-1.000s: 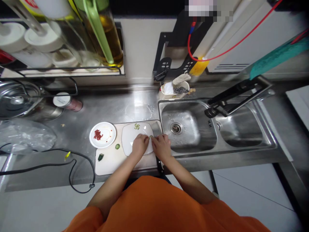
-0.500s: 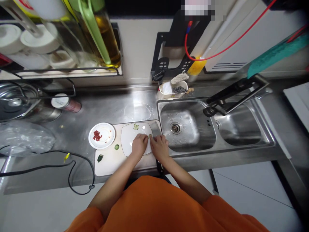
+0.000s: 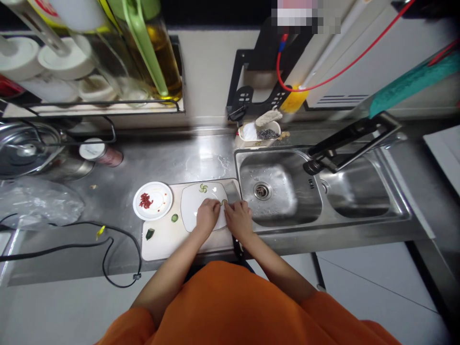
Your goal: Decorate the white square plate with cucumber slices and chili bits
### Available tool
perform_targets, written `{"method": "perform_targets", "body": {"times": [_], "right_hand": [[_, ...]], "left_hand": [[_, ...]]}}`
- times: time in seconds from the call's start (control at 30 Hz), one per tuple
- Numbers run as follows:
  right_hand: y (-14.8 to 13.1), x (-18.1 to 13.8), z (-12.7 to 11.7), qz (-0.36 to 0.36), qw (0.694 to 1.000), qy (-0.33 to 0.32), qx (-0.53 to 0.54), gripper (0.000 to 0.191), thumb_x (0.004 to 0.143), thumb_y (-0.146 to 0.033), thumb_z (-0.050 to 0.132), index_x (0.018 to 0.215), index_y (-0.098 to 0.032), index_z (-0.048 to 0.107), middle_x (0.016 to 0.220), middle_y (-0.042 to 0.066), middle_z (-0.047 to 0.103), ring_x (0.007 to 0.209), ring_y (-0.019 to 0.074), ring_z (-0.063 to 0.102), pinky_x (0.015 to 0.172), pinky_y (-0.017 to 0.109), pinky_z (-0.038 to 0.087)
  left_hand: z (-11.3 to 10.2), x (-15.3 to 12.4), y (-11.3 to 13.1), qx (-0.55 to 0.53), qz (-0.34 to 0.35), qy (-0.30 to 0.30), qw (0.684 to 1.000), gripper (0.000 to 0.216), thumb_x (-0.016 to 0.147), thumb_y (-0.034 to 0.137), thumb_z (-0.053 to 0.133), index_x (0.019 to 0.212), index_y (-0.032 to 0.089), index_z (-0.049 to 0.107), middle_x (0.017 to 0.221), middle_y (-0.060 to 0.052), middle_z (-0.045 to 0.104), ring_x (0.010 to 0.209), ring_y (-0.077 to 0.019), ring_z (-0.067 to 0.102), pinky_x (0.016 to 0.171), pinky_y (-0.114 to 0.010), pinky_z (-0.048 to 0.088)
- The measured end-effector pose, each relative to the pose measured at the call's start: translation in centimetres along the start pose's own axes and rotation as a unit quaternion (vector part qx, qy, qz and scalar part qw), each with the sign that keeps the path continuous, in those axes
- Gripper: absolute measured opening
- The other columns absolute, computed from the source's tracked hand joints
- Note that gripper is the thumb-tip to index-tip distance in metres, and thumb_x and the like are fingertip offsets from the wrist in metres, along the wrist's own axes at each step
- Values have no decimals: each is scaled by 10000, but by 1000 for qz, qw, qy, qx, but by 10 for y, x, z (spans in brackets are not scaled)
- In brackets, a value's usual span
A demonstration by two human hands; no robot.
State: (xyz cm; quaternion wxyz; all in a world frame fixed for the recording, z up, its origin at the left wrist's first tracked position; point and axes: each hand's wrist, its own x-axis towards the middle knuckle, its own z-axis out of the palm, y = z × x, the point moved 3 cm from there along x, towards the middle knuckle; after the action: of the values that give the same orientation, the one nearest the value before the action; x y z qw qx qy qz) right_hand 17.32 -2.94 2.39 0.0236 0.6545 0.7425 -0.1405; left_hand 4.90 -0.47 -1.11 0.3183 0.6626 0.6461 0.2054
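A square white plate [image 3: 196,203] sits on a pale cutting board [image 3: 161,239] on the steel counter. Thin green cucumber slices [image 3: 203,188] lie near the plate's far edge. My left hand [image 3: 207,215] and my right hand [image 3: 237,219] rest over the plate's right side, fingertips pinched together around a small green slice [image 3: 224,202] at the rim. A round green slice [image 3: 174,218] and a dark green end piece [image 3: 150,234] lie on the board to the left.
A small round plate [image 3: 153,201] with chopped red chili overlaps the board's far left corner. A double steel sink [image 3: 280,191] with a black tap [image 3: 345,141] is on the right. A black cable [image 3: 108,239] loops at left, beside a plastic bag [image 3: 36,201] and pot lid [image 3: 21,148].
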Motion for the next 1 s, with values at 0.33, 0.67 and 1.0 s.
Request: {"method": "perform_targets", "body": {"times": [0.33,0.67,1.0], "right_hand": [[-4,-19,-6,-17,999,38,32,320,917,-314,418,1174,-237,593,976,99,552,1003,253,364,713,327,273],[-29,-29,2,-74,997,8,21,271,917,-312,424,1089,-239,621,959,93,555,997,238,368,714,320,270],[-34,-32,1,-72,997,-7,15,237,916,-313,428,999,-241,638,947,79,558,986,231,366,696,310,253]], "left_hand": [[-86,-47,-52,53,-64,128,988,201,819,276,513,869,189,687,856,-50,670,743,-163,587,756,-279,452],[-95,-81,-102,92,-158,135,974,264,798,314,516,961,199,687,881,-59,694,781,-194,611,768,-304,452],[-90,-77,-106,95,-156,149,972,316,824,358,478,973,168,682,897,-101,691,855,-216,615,814,-317,441]]}}
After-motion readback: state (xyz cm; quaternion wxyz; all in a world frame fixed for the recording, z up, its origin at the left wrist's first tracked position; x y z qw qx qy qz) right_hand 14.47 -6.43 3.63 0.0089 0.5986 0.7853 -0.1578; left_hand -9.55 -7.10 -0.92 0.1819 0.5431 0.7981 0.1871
